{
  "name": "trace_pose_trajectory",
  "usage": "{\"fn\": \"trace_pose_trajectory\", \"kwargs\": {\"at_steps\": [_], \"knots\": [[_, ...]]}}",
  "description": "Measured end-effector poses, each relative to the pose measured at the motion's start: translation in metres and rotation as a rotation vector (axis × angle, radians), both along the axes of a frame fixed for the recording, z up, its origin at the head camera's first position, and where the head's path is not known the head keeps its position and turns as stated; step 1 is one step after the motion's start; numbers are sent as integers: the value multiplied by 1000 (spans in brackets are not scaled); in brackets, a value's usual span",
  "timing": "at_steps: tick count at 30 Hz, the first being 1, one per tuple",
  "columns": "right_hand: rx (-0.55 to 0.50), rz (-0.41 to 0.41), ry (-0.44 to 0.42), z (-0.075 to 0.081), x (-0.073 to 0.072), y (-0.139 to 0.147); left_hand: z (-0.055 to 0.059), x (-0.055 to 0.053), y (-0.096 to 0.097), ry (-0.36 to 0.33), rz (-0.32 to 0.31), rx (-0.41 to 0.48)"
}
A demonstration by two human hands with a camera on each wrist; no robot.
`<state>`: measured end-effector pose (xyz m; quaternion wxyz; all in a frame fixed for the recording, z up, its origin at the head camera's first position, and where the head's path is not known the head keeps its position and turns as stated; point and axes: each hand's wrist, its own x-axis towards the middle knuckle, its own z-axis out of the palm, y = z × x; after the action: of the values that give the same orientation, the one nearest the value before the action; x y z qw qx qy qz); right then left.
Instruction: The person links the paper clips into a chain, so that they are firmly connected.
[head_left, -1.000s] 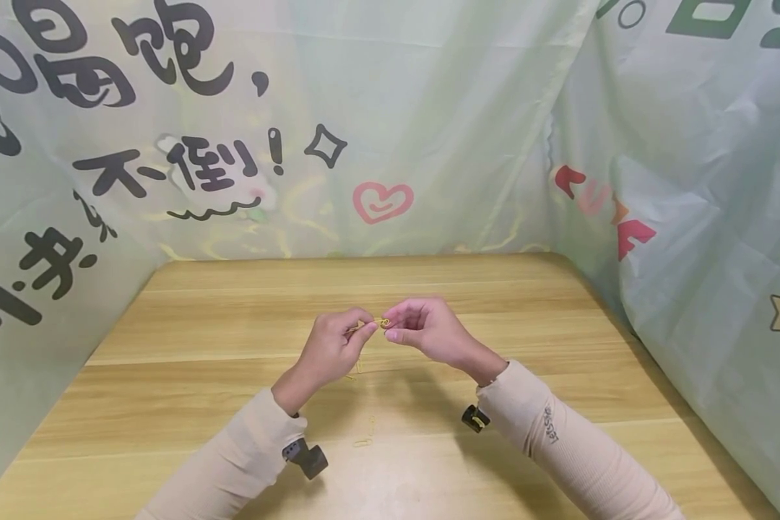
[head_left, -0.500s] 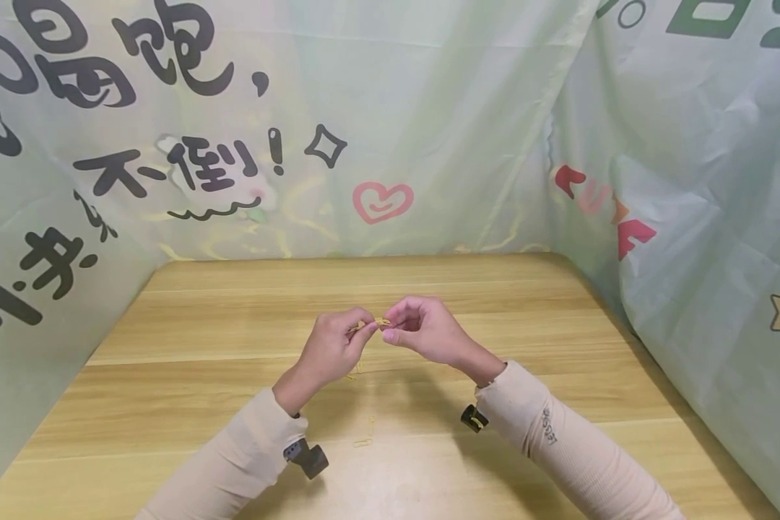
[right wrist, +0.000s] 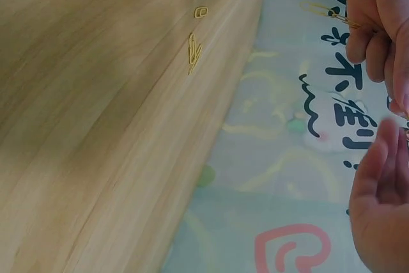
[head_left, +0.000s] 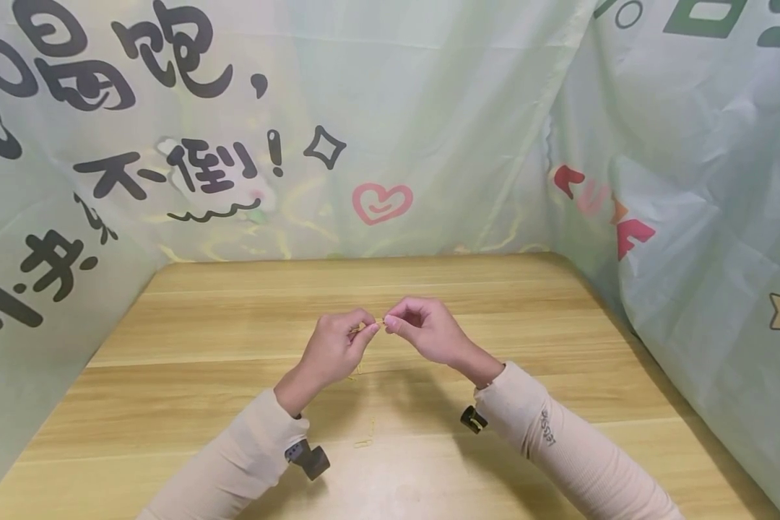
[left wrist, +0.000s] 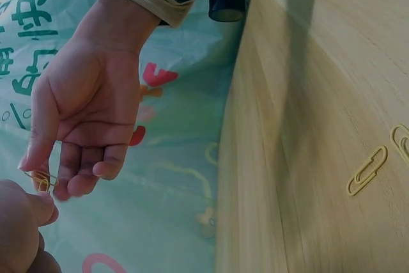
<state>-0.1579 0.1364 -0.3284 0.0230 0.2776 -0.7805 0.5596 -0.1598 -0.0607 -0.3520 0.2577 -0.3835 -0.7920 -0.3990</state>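
Pinch point: a small yellow paper clip (left wrist: pixel 41 182) sits in the narrow gap between the two hands, held up over the desk (head_left: pixel 559 404). At the fingertips, clip wires cross one another; whether they are linked is too small to tell.
Left hand (head_left: pixel 334 339): grasping, thumb and forefinger pinched on clip wire at the left of the gap.
Right hand (head_left: pixel 432 332): grasping too, thumb against forefinger on the wire at the right.
Long axis: in the head view the held wire runs roughly left to right, rising slightly toward the far right, so it points from one hand straight at the other.
Nearer hand: neither clearly; both sets of fingertips are at the wire, just beside each other.
Trailing clips (right wrist: pixel 329 12): more yellow wire sticks out past the curled fingers of the left hand, leading away from the pinch point.
Loose pair (head_left: pixel 364 439): two clips on the desk, well to the near side of the hands and closer to the left sleeve (head_left: pixel 234 455); one lies left to right, the other near to far.
Judgement: lining up loop with loop depends on that short left-right gap.
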Motion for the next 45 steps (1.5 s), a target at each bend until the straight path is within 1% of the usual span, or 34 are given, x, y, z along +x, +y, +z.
{"fn": "trace_pose_trajectory", "kwargs": {"at_steps": [3,5,10,17,19,25,29,33,40,43,45], "knots": [[-16,-28,17,0,-1,0,1,1,0,-32,11,1],[-31,-34,21,1,-1,0,2,1,0,-51,12,4],[-54,-30,2,1,-1,-1,3,2,-1,-77,9,17],[-104,-74,-4,1,-1,-1,3,3,-1,-111,10,24],[-117,-70,-12,2,-1,-1,4,3,-2,-125,5,33],[-97,-70,-43,3,-1,1,4,3,-3,-151,0,42],[-75,-76,-57,2,-2,4,4,2,-4,-179,-18,45],[-65,-78,-77,3,-1,6,4,2,-5,-237,-42,12],[-69,-60,-93,7,-1,5,6,4,-7,-382,-88,-118],[-60,-64,-93,9,1,4,6,4,-6,-409,-86,-137],[-58,-70,-94,10,2,2,5,4,-4,-412,-79,-130]]}}
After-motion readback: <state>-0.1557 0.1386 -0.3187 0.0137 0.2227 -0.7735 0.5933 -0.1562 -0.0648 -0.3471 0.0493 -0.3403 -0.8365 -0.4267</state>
